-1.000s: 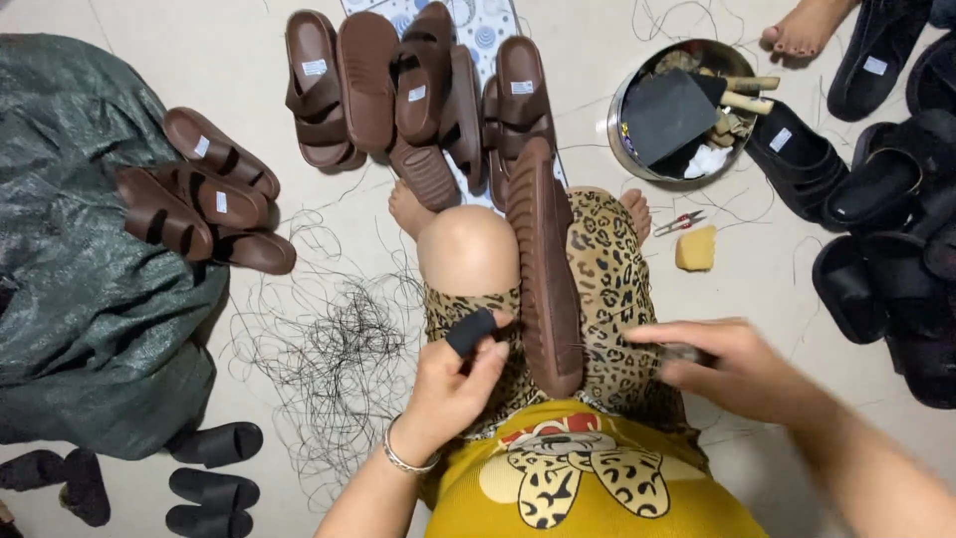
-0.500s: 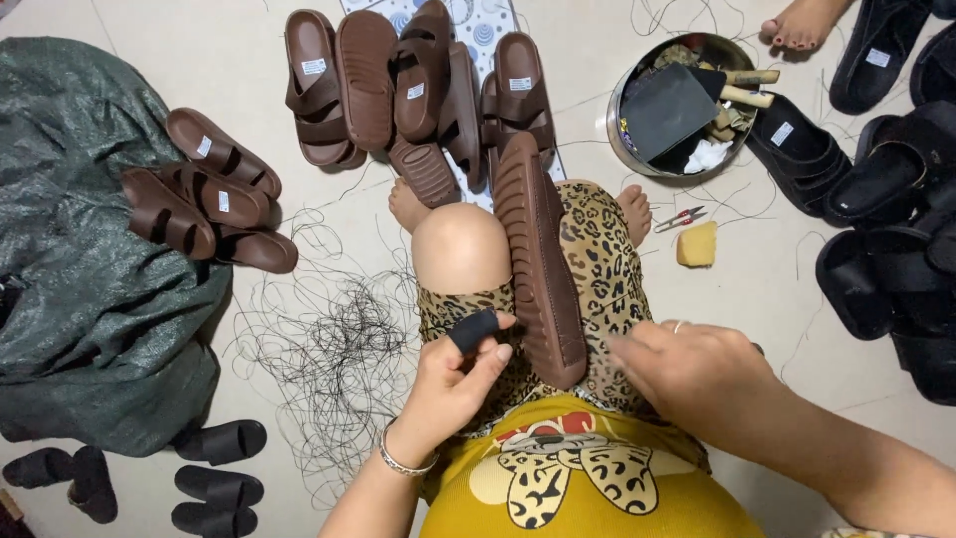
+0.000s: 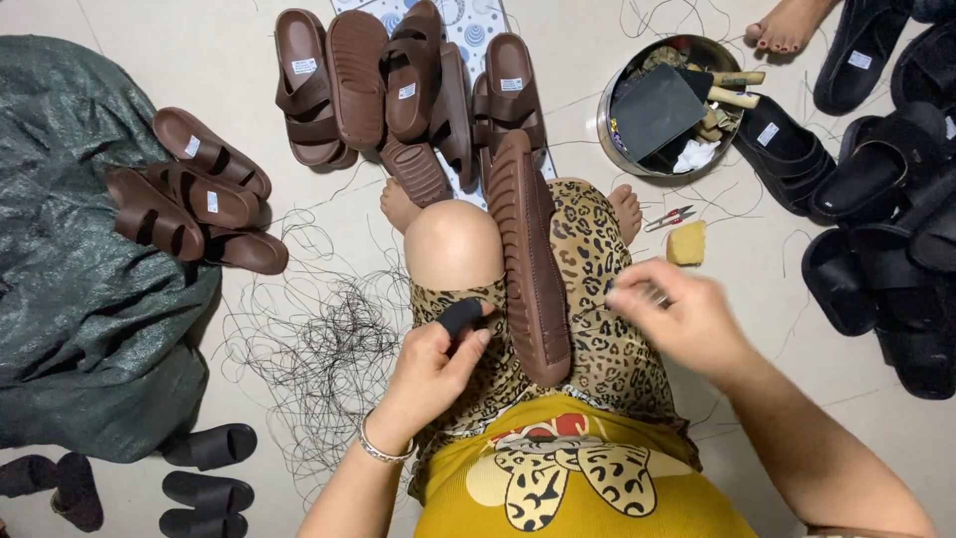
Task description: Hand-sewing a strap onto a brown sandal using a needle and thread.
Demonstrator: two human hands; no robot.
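Observation:
A long brown sandal (image 3: 528, 259) lies sole-up along my lap, between my knees. My left hand (image 3: 428, 374) rests on my left thigh against the sandal's left edge, fingers curled. A black cover (image 3: 460, 317) on its thumb touches the sole. My right hand (image 3: 682, 319) hovers over my right thigh, just right of the sandal. It is blurred, and its fingertips are pinched together pointing at the sole. Whether it pinches anything is too blurred to tell.
Brown sandals lie ahead (image 3: 398, 90) and on a green sack (image 3: 70, 329) at left. Black sandals (image 3: 886, 199) are piled at right. A metal bowl (image 3: 607, 130) holds tools. Small snips (image 3: 672, 217), a yellow block (image 3: 687, 244) and tangled black thread (image 3: 319, 349) lie nearby. Another person's foot (image 3: 787, 25) is at the top.
My right hand has lifted from low beside the sandal's near end to higher on my right thigh. My left hand and the sandal have stayed put.

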